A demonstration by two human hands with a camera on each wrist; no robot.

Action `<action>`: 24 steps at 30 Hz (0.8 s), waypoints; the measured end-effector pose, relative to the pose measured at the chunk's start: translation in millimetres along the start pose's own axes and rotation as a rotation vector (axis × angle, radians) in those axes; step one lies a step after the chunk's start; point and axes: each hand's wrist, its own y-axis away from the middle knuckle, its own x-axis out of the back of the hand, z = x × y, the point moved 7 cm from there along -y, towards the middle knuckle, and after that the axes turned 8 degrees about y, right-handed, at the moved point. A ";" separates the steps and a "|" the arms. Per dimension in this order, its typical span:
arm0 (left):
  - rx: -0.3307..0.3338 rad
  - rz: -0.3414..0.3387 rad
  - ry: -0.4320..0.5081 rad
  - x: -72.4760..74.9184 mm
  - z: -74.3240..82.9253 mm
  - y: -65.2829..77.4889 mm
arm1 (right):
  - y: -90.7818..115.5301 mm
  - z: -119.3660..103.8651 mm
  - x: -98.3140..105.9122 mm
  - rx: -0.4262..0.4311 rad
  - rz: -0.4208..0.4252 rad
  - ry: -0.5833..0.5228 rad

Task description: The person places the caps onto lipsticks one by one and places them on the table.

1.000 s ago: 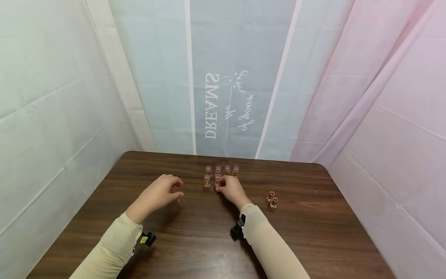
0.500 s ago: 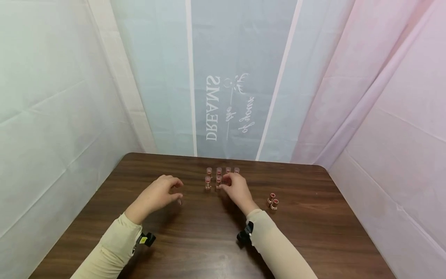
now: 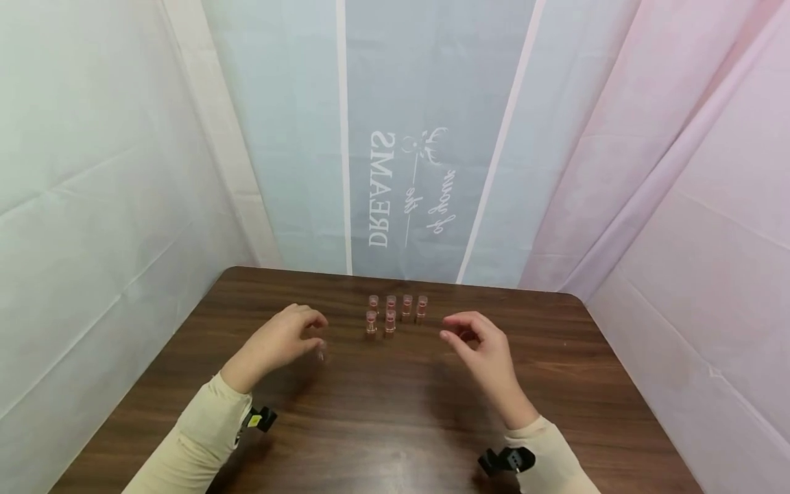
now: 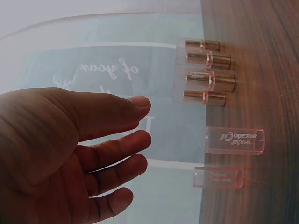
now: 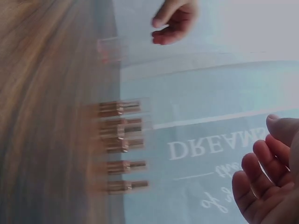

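Several lipsticks with clear caps (image 3: 391, 321) stand upright in two rows near the back of the table. My left hand (image 3: 278, 343) hovers to their left, fingers loosely bent and holding nothing. Two loose clear pink caps stand close by it: a larger-looking one (image 4: 235, 141) and another (image 4: 218, 178), both in the left wrist view. To the right of the rows, my right hand (image 3: 484, 353) is above the table with thumb and fingers apart, nothing between them. The two uncapped lipsticks on the right are hidden from the head view, where this hand covers their place.
The dark wood table (image 3: 382, 425) has rounded back corners. A printed cloth (image 3: 413, 89) hangs behind it, with pale cloths (image 3: 92, 206) at the sides. Each sleeve bears a small black wrist camera (image 3: 509, 460).
My right hand has let go of the capped lipstick in the front row and moved right, now covering the two uncapped lipsticks. My left hand has barely moved.
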 end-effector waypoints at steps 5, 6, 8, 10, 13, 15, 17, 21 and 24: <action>0.008 -0.021 -0.009 -6.4 1.1 -0.6 | -1.8 -19.7 22.0 0.011 -0.014 -0.014; 0.011 -0.022 -0.011 -7.9 0.7 -0.4 | -2.6 -24.1 26.5 0.008 -0.021 -0.011; 0.018 -0.017 -0.015 -11.0 -0.7 -0.5 | -4.9 -31.1 36.1 -0.003 -0.029 -0.005; 0.020 -0.014 -0.024 -14.5 -2.5 -1.5 | -7.5 -31.7 46.0 -0.022 -0.028 0.001; 0.026 -0.019 -0.044 -21.0 -6.9 -3.6 | -10.8 -24.7 60.0 -0.052 -0.011 0.010; 0.036 -0.026 -0.055 -24.9 -10.5 -4.7 | -12.3 -16.3 67.5 -0.080 0.002 0.023; 0.049 -0.036 -0.064 -28.7 -14.3 -4.9 | -12.9 -6.7 72.8 -0.114 0.010 0.042; 0.078 -0.050 -0.068 -35.8 -22.4 -5.4 | -13.5 10.2 78.9 -0.172 0.025 0.066; 0.092 -0.056 -0.065 -40.8 -27.6 -6.4 | -14.4 16.9 81.7 -0.198 0.037 0.072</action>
